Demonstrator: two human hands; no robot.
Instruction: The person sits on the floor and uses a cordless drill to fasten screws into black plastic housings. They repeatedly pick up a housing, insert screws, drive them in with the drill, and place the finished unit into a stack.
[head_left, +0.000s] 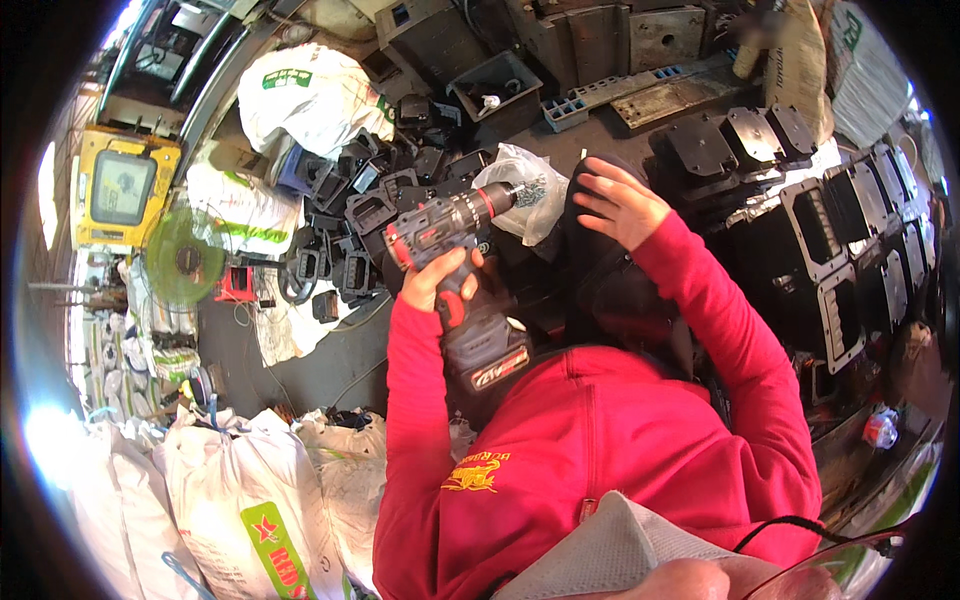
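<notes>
Head view: drill, white-lettered battery

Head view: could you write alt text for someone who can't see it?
The left hand holds a drill; the right hand, open, is near a plastic bag. Black casings and white sacks are around.

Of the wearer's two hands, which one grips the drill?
The left hand, closed around the drill at its handle; the right hand is open, with no tool visible in it.
</notes>
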